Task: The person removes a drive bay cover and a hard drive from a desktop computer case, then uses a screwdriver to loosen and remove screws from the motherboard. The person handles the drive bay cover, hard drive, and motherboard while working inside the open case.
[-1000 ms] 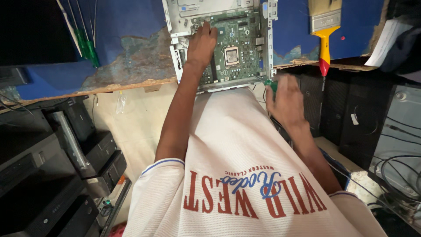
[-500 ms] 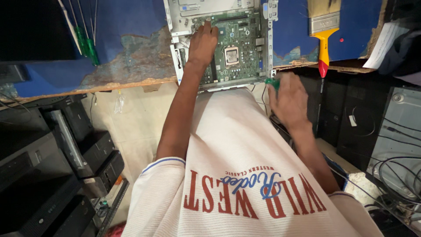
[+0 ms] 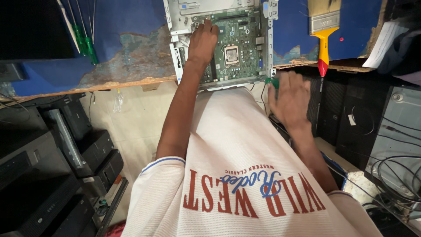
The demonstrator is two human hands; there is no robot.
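Your left hand presses flat on the motherboard at the bench's near edge; your right hand blurs, fingers spread, beside a half-hidden green-handled tool.

Dim even light, dark corners, right hand motion-blurred.

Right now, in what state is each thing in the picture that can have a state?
Computer case: open, lying flat on the blue bench.
Motherboard: uncovered, processor socket bare.
Left hand: resting flat on the motherboard.
Right hand: fingers spread, blurred, below the bench edge beside a green tool handle.
Paintbrush: lying on the bench, untouched.
Green screwdrivers: lying on the bench, untouched.
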